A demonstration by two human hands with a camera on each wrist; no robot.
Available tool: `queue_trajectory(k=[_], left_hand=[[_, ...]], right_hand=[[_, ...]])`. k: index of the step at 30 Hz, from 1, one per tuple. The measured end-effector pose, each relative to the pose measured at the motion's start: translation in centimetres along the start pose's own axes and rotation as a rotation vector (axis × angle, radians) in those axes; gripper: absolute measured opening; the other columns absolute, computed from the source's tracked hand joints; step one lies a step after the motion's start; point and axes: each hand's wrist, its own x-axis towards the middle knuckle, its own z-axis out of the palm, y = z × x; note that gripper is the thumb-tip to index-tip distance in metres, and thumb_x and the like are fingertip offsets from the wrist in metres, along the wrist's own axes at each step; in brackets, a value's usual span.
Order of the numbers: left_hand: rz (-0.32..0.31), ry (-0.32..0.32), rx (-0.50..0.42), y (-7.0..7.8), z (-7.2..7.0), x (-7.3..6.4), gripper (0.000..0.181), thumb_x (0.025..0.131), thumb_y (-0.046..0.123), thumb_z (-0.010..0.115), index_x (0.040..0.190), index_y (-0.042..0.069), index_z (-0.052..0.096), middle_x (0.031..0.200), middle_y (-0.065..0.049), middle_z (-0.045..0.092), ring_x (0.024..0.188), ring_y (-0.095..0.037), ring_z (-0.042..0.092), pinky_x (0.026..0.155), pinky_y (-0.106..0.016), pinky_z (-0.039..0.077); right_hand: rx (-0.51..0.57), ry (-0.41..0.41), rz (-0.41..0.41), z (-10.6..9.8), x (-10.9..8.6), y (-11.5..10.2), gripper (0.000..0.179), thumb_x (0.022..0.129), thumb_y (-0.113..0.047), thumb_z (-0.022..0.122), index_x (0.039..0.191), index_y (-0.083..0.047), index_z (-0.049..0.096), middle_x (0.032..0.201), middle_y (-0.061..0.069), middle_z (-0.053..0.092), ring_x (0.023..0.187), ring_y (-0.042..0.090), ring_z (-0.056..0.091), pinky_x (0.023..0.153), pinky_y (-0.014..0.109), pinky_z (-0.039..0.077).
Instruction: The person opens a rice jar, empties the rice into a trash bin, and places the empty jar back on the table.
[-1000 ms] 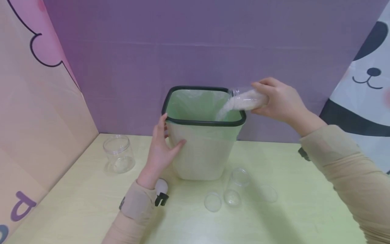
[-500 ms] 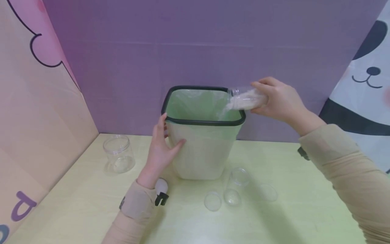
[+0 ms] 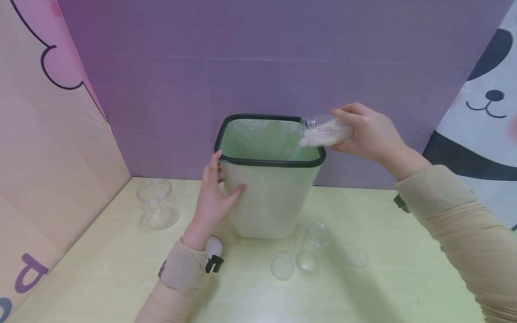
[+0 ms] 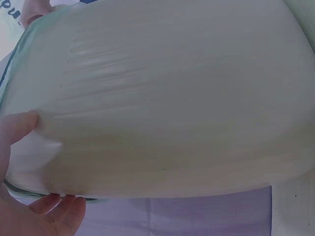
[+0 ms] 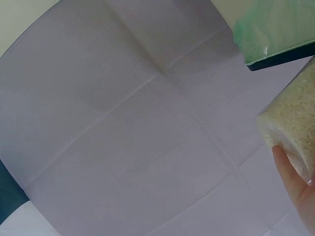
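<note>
A pale trash bin [image 3: 266, 202] with a dark rim and a green-tinted plastic liner [image 3: 258, 134] stands upright in the head view. My left hand [image 3: 212, 199] grips its left side, the thumb on the front wall and the fingers round the side. In the left wrist view the bin wall [image 4: 172, 98] fills most of the picture. My right hand [image 3: 369, 132] holds a clear plastic jar of rice [image 3: 327, 132] by its base. The jar lies nearly level over the bin's right rim, mouth inward. Rice grains show through its wall in the right wrist view.
An open clear jar [image 3: 157, 204] stands on the left of the table [image 3: 121, 269]. In front of the bin are another clear jar [image 3: 313, 246], a clear round lid [image 3: 282, 267] and a faint clear disc [image 3: 355, 255]. A white rounded thing [image 3: 214, 246] is partly hidden by the left wrist.
The stream of rice from the jar's mouth into the bin has thinned to almost nothing visible, and less rice shows in the jar. Both hands stay nearly where they were.
</note>
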Motion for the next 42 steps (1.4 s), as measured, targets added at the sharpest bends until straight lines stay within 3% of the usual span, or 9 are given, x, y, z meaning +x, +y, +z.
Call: queue_trajectory(k=[11,29,42], left_hand=[[0.006,0.002,0.004,-0.11,0.04,0.05,0.092,0.078,0.008,0.075,0.149,0.011,0.017,0.134,-0.028,0.036,0.116,-0.039,0.047,0.098,-0.048,0.047],[0.026,0.011,0.010,-0.32,0.19,0.05,0.090,0.078,0.009,0.075,0.148,0.010,0.017,0.133,-0.028,0.036,0.115,-0.039,0.048,0.098,-0.047,0.047],[0.002,0.001,0.001,-0.06,0.09,0.04,0.091,0.078,0.008,0.075,0.149,0.010,0.018,0.133,-0.027,0.037,0.116,-0.038,0.047,0.098,-0.047,0.047]], right_hand=[[0.005,0.020,-0.013,0.00,0.02,-0.04,0.072,0.063,-0.013,0.086,0.128,-0.006,0.057,0.122,0.019,0.055,0.105,0.041,0.055,0.086,0.058,0.047],[-0.016,-0.016,-0.004,-0.25,0.21,-0.28,0.072,0.064,-0.013,0.085,0.130,-0.008,0.056,0.124,0.018,0.054,0.107,0.040,0.055,0.088,0.058,0.047],[-0.008,0.005,-0.030,-0.14,0.32,-0.28,0.069,0.065,-0.011,0.084,0.128,-0.008,0.057,0.123,0.018,0.056,0.105,0.041,0.056,0.087,0.058,0.048]])
